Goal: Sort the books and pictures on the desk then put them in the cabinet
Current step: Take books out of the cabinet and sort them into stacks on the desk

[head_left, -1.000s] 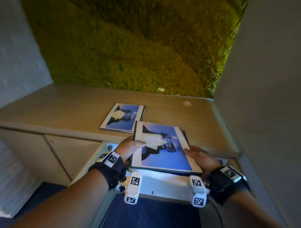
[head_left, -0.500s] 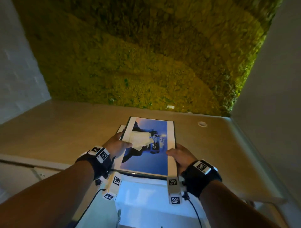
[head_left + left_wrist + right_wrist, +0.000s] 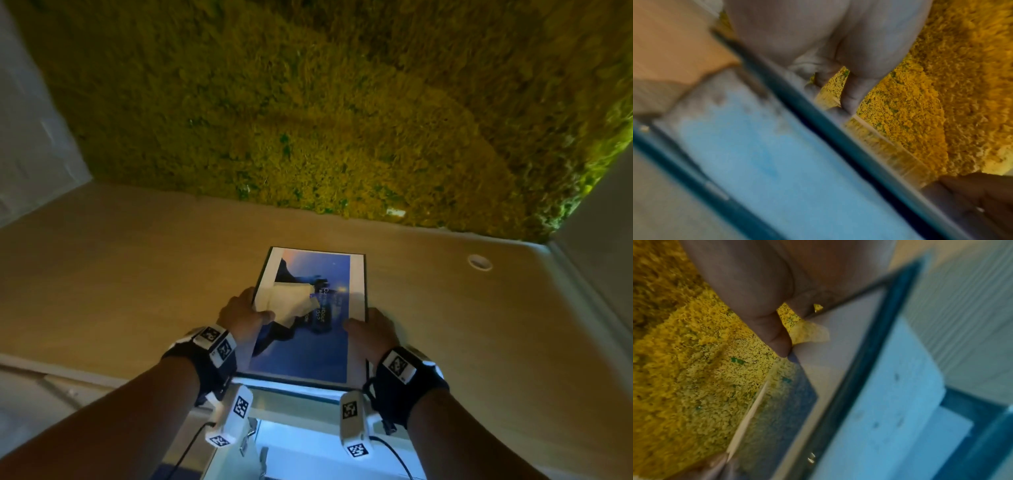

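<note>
I have the framed picture [image 3: 310,318] at 12 o'clock, long axis running away from me over the counter [image 3: 120,274]. My left hand [image 3: 245,317] pinches its 9 o'clock edge, right hand [image 3: 371,330] its 3 o'clock edge, equally near.

Dim, yellow-tinted head view with bowed edges; bluish-white glow at bottom; both wrist views motion-blurred

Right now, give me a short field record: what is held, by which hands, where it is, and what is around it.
held: framed picture, blue image, white border
left hand: grips its left edge
right hand: grips its right edge
position: over the desk front edge, contact unclear
below: lit white compartment
behind: moss wall
desk extra: round cable hole
</note>
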`<act>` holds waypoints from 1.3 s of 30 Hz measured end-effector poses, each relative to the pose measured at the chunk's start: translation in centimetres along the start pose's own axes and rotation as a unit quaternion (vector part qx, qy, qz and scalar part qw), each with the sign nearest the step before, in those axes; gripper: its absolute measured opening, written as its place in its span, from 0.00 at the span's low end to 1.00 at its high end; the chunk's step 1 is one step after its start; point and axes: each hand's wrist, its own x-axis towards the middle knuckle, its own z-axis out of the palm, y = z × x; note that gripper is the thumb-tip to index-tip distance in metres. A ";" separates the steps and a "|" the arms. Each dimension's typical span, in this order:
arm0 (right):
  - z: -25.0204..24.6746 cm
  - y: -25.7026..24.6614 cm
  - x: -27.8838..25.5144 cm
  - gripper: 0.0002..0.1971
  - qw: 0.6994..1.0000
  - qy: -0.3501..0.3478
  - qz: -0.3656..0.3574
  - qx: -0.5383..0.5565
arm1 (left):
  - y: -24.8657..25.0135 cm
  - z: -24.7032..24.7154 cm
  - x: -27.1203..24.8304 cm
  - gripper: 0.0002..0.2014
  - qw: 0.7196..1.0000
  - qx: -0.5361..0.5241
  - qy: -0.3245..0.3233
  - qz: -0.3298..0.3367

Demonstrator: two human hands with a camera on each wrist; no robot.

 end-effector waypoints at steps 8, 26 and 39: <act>-1.1 1.3 -1.5 0.24 0.998 -0.022 -0.013 -0.052 | -0.8 1.1 -1.4 0.33 0.996 0.075 0.049 0.029; -4.1 24.8 -17.9 0.16 0.976 -0.174 0.098 0.090 | -5.2 23.2 -24.5 0.06 0.957 -0.053 -0.281 0.053; 0.0 39.9 5.3 0.44 0.999 -0.029 -0.037 -0.022 | -11.0 36.0 -0.6 0.40 0.989 0.010 -0.151 0.003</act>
